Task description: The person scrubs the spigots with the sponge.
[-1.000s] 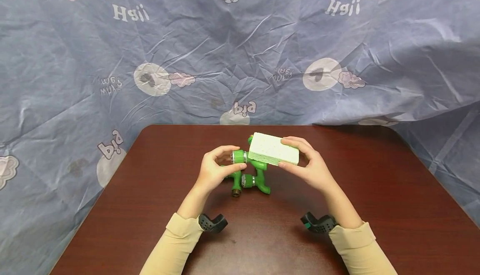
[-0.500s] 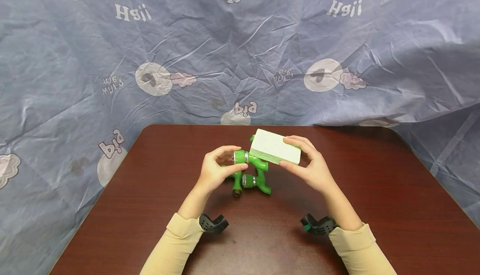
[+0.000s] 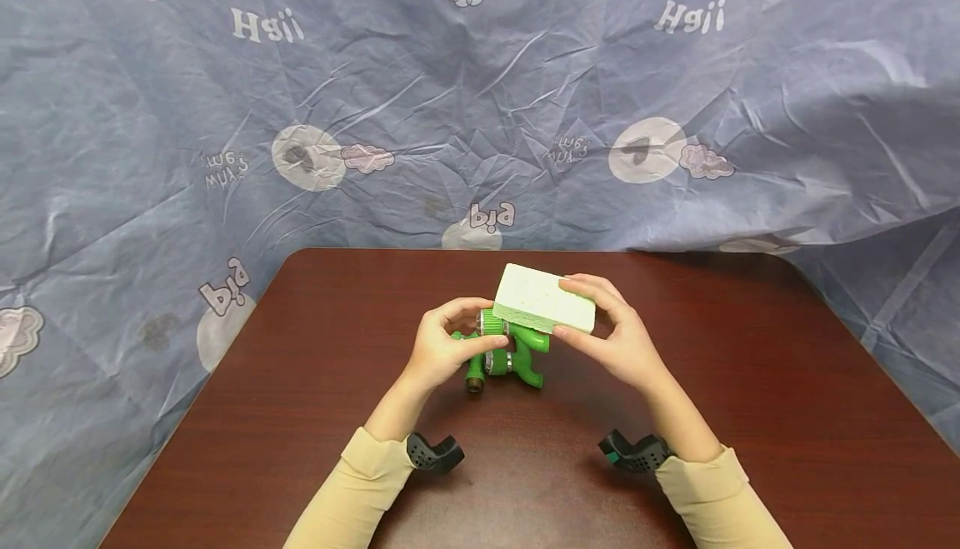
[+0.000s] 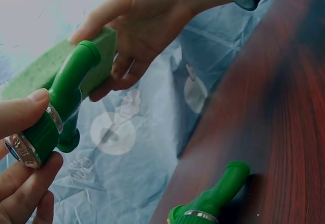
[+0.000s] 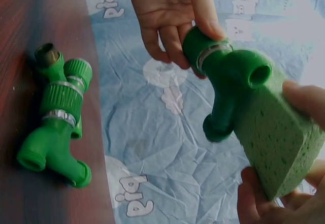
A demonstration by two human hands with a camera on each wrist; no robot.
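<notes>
My left hand (image 3: 442,345) pinches a green faucet (image 4: 66,87) by its ribbed knob, thumb on one side and fingers on the other. In my right hand (image 3: 622,336) is a pale green sponge (image 3: 543,297), a thick block gripped by its edges. The sponge lies against the faucet's body in the right wrist view, hiding part of it in the head view. Both things are held up above the table. Beneath them, a second green faucet (image 5: 58,127) and another green faucet (image 5: 50,64) with a brass-coloured threaded end lie close together.
The dark red-brown wooden table (image 3: 300,449) spreads under the hands. A wrinkled blue-grey cloth (image 3: 420,116) with cartoon prints hangs behind its far edge. Black bands (image 3: 435,453) sit on both wrists.
The left hand and its faucet have shifted slightly right and toward me. The sponge has moved up to the right along the faucet, then back down to the left.
</notes>
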